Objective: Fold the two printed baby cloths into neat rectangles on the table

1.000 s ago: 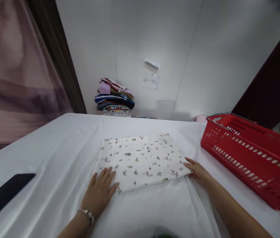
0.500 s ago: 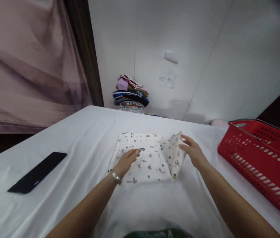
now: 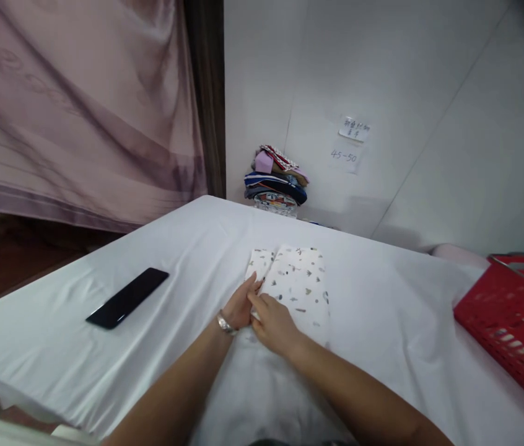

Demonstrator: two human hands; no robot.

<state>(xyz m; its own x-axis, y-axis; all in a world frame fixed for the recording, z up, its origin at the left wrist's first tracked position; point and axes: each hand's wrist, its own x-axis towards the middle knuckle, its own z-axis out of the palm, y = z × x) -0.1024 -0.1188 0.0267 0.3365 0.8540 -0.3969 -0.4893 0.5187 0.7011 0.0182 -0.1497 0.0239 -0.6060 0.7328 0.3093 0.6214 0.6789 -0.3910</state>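
A white cloth [image 3: 299, 282] with small printed leaf and animal-like motifs lies folded on the white-covered table, its right part doubled over towards the left. My right hand [image 3: 275, 323] is closed around the near left edge of the folded layer, thumb and fingers pinching it. Right beside it, my left hand [image 3: 238, 305], with a silvery band on the wrist, rests at the cloth's left edge. Its fingers are stretched out and partly hidden by the right hand. The two hands touch or nearly touch.
A flat black phone-like slab [image 3: 128, 298] lies left on the white sheet [image 3: 187, 248]. A red perforated basket [image 3: 513, 316] stands at the right. Behind the table's far edge rises a stack of folded clothes [image 3: 275, 183]. A pink curtain [image 3: 80, 111] hangs left; paper labels [image 3: 345, 155] are on the wall.
My right hand has brought the cloth's right side over to the left, so the cloth is now narrower. Both hands have come together at its left edge. The view has turned left.
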